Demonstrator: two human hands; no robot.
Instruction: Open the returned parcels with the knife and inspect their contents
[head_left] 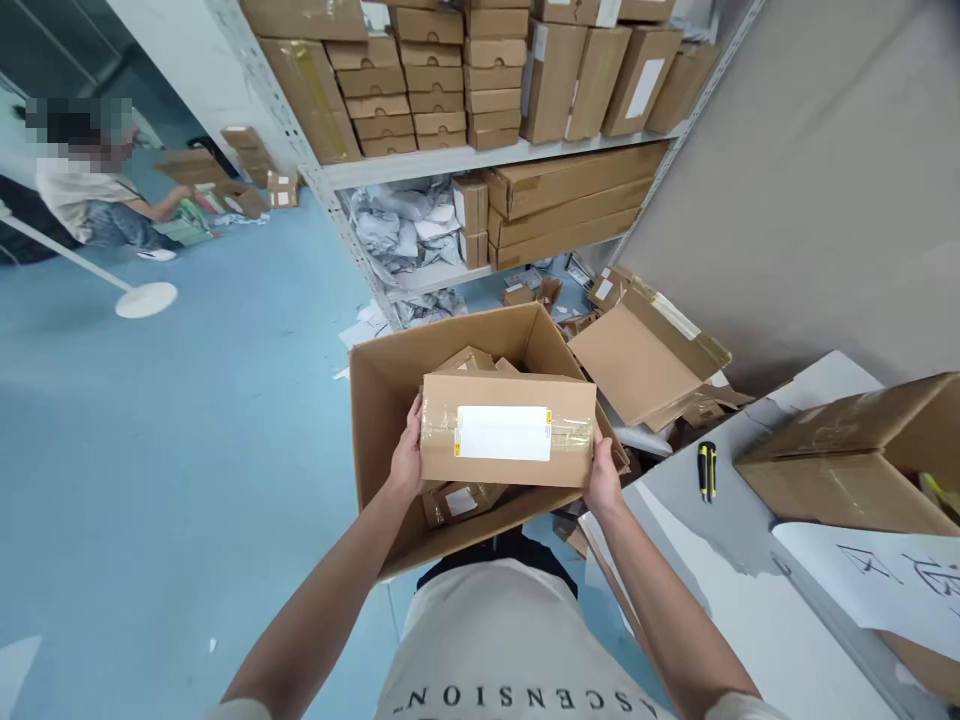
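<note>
A taped brown cardboard box point(510, 475) with a white label on its upper face is held between my two hands. My left hand point(407, 450) grips its left end, and my right hand point(602, 475) grips its right end. Below it stands a large open carton point(382, 400), with the held box over its opening. Inside the carton lie smaller taped boxes point(457, 503), partly hidden by the box I hold.
Steel shelving point(480, 165) with stacked boxes stands ahead. On the right, a white table point(720, 610) bears a utility knife point(706, 472) and an open carton point(840, 490). Cardboard scraps point(637, 355) are heaped beside the wall. Far left, another person point(97, 200) crouches near boxes.
</note>
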